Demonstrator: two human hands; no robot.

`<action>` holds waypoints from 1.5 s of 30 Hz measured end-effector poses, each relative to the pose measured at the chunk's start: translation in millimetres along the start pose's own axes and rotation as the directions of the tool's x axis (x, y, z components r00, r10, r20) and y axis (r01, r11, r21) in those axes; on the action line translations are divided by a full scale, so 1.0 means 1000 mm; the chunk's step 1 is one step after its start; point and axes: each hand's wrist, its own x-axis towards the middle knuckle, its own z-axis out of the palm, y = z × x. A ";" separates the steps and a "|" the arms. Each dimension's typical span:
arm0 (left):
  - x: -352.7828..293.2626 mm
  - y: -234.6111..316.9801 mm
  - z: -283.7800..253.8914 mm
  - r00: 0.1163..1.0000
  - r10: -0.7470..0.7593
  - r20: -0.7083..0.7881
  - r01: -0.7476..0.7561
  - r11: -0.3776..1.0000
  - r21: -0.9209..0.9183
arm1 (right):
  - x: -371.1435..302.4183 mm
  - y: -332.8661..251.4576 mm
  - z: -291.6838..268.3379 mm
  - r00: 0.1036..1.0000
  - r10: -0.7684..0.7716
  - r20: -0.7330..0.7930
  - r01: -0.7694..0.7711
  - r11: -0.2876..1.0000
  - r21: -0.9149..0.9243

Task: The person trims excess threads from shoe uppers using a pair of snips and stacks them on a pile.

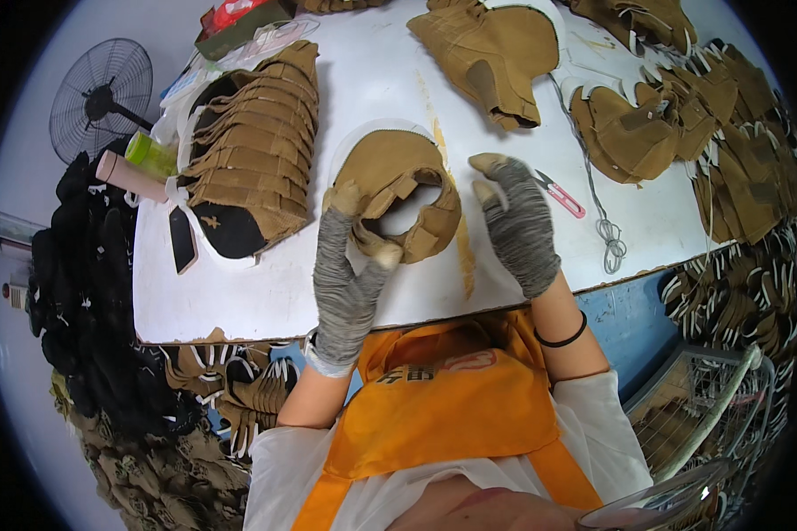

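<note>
A brown fabric shoe upper point(385, 168) with a white edging at its toe lies on the white tabletop in front of me. Its ankle opening faces up and shows the white surface through it. My left hand point(344, 274), in a grey knitted glove with pale fingertips, holds the upper's left edge between fingers and thumb. To the right of the upper, my right hand point(521, 221) in a matching glove is apart from it, fingers and thumb spread, nothing in it. Pink-handled thread snips point(565, 196) lie just right of that hand.
A row of stacked brown uppers point(261, 142) stands at left, near a phone point(182, 239) and a pink cup point(128, 175). More uppers point(491, 53) lie at the far side and right. A coiled grey cord point(611, 243) lies near the right edge. A fan point(100, 102) stands beyond.
</note>
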 end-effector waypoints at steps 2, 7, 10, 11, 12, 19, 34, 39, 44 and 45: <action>0.001 -0.007 0.000 0.980 0.199 0.014 -0.196 0.948 0.250 | 0.001 -0.012 -0.009 0.999 0.020 -0.045 -0.017 0.997 0.070; 0.009 0.009 -0.001 0.902 0.390 0.186 -0.426 0.736 0.526 | 0.016 -0.009 -0.022 0.995 0.071 -0.066 -0.074 0.996 -0.039; 0.009 0.012 0.007 0.888 0.384 0.254 -0.448 0.593 0.670 | 0.048 0.035 -0.037 0.992 0.068 -0.109 -0.117 0.838 -0.533; 0.010 0.007 0.009 0.869 0.404 0.286 -0.477 0.530 0.701 | 0.062 0.051 -0.043 0.994 0.034 -0.105 -0.096 0.732 -0.675; 0.014 0.007 0.008 0.868 0.432 0.244 -0.468 0.550 0.692 | 0.075 0.058 -0.046 0.997 0.058 -0.050 -0.077 0.706 -0.704; 0.019 -0.006 -0.023 0.942 0.299 0.150 -0.332 0.783 0.526 | 0.111 0.099 -0.057 0.980 0.028 0.197 0.088 0.828 -0.554; 0.011 0.037 0.040 0.853 0.342 0.393 -0.473 0.826 0.306 | 0.099 0.059 -0.095 0.860 0.150 -0.488 0.097 0.890 0.445; 0.016 0.034 0.044 0.914 0.306 0.267 -0.363 0.911 0.197 | 0.027 -0.002 -0.104 0.915 -0.065 -0.397 0.134 0.980 0.150; 0.029 0.041 0.058 0.968 0.022 0.249 0.063 0.943 -0.327 | -0.025 -0.009 -0.098 0.925 -0.114 -0.362 0.233 0.923 0.305; 0.031 0.047 0.060 0.943 -0.130 0.307 0.293 0.765 -0.573 | -0.030 -0.008 -0.097 0.932 -0.096 -0.350 0.236 0.892 0.385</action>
